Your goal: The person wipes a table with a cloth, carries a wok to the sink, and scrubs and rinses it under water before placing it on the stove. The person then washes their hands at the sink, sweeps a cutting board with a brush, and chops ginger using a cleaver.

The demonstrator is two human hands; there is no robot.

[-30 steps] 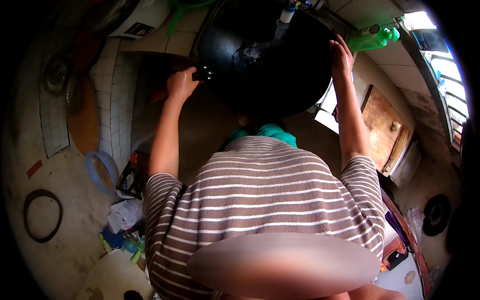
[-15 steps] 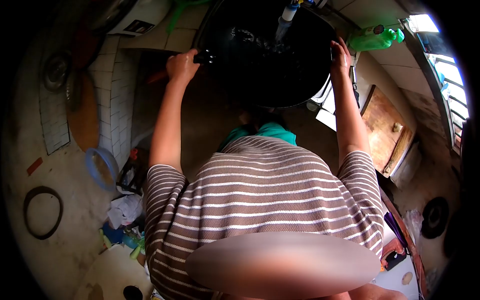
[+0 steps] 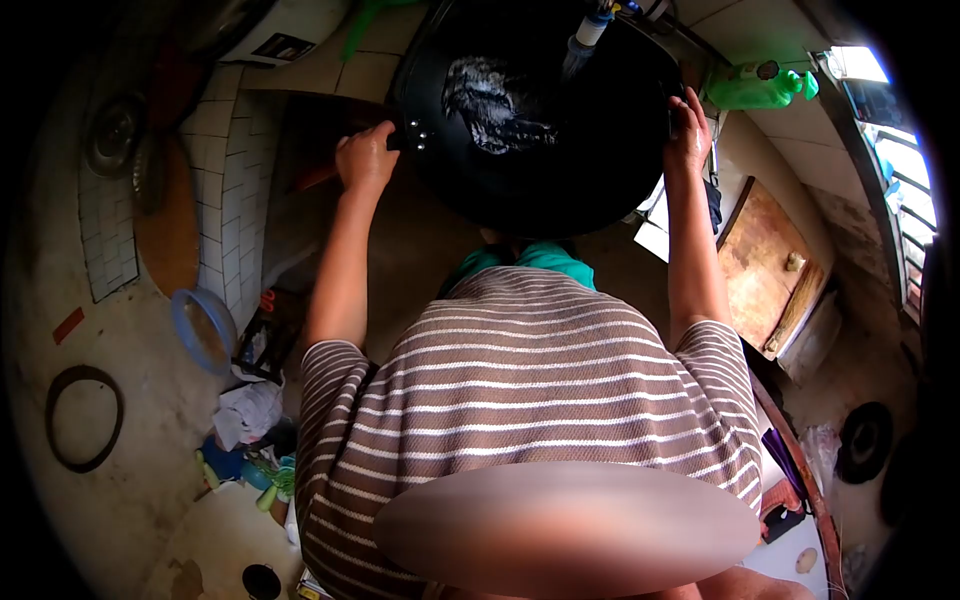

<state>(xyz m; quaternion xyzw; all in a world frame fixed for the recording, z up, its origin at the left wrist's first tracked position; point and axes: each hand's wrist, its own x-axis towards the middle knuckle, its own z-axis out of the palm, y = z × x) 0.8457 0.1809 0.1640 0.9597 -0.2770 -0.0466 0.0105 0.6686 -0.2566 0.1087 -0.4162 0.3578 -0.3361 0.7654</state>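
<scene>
A large black wok [image 3: 560, 170] is held between my two hands under a tap [image 3: 590, 32], with water running into it. My left hand [image 3: 368, 158] is closed round the wok's handle on the left. At the right rim, my right hand [image 3: 688, 132] grips the wok, its fingers partly over the far edge. Light glints off water on the left part of the wok's dark inside. The tap's tip hangs over the upper part of the wok.
A green bottle [image 3: 755, 90] lies right of the wok near a barred window [image 3: 895, 160]. A wooden board [image 3: 762, 262] leans lower right. Left are a blue basin [image 3: 203, 330], a dark ring [image 3: 85, 418] and a pale cloth [image 3: 247, 412].
The wok has tilted away and back, and the bright water patch inside it has shifted and grown. Both hands have moved slightly with it and kept their hold.
</scene>
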